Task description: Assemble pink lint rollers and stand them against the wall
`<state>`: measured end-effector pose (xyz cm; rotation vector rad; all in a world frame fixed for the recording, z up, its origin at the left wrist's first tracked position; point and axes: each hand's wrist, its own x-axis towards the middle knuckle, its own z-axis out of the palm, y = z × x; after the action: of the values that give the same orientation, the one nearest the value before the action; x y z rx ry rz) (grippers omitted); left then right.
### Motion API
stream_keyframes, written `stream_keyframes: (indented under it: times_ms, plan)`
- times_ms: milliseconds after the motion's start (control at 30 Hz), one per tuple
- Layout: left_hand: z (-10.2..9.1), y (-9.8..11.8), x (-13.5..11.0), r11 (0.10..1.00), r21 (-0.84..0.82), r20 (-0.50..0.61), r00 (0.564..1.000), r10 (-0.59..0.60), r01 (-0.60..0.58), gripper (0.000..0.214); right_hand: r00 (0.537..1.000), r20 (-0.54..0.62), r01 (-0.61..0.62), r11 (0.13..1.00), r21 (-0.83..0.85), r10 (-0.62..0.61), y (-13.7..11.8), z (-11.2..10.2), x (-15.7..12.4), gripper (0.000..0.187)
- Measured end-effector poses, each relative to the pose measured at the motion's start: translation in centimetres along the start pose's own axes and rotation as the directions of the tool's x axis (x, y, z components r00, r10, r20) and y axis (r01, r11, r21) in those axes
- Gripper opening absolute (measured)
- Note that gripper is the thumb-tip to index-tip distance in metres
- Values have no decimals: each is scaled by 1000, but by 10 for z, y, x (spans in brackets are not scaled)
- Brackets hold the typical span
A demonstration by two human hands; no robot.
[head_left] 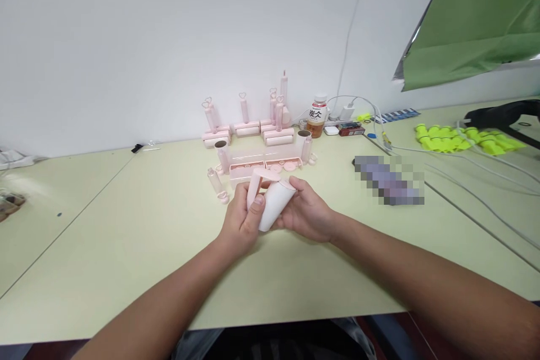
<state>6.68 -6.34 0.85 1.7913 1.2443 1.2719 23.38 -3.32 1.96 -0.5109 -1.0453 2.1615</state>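
Observation:
Over the middle of the pale green table [126,247], both my hands hold a lint roller. My left hand [242,219] is closed round its pink handle [254,188], thumb pressed on the roll. My right hand [306,214] grips the white paper roll [276,205] from the right side. Just beyond my hands lies a clear pink tray [264,166] with small pink parts in it. Loose pink handles [216,183] and cardboard-cored tubes [222,154] stand and lie around the tray.
Assembled pink lint rollers [247,124] stand against the white wall. A drink bottle [316,118], chargers and white cables [464,180] lie at the right, with yellow parts [459,138] and a green cloth [476,17] beyond. A blurred patch [388,180] sits on the table.

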Motion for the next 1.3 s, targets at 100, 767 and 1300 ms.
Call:
stream_keyframes:
  times_ms: [100, 767, 1300]
  plan:
    - [0, 0, -1, 988, 119, -10, 995, 101, -99, 35, 988, 139, -81, 995, 61, 72, 1, 4, -4, 59]
    - [-26, 1, 9, 953, -32, 261, 918, 298, -300, 35, 977, 67, 159, 480, -863, -204, -6, 0, -9, 39]
    - [-26, 6, 5, 978, 97, 349, 926, 142, -186, 28, 968, 71, 65, -35, -997, -241, -14, -4, -6, 49]
